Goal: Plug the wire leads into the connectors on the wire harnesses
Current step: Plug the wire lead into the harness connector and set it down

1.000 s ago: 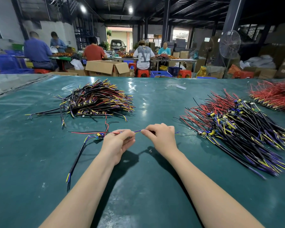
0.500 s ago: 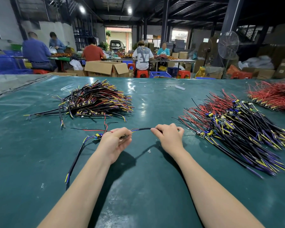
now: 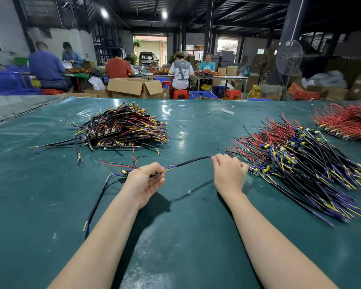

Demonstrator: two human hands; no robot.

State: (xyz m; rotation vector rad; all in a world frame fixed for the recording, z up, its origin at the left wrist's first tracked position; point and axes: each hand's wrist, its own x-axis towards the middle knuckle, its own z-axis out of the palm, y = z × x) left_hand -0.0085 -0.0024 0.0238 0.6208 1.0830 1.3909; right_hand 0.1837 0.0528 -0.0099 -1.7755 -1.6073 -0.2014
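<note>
Forearms [image 3: 104,236] outstretched, left hand [image 3: 142,182] gripping harness board [image 3: 123,173], right hand [image 3: 229,174] pinching black cable [image 3: 190,162]

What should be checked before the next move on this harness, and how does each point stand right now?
1. Board grip: the left hand grips the harness board: ok.
2. Cable grip: the right hand pinches the black cable at its end: ok.
3. The yellow and blue leads seated in the board: cannot tell, the fingers hide the joint.
4. Cable span between the hands free of the right pile: ok.
5. The other black cable lies untangled on the table: ok.
</note>
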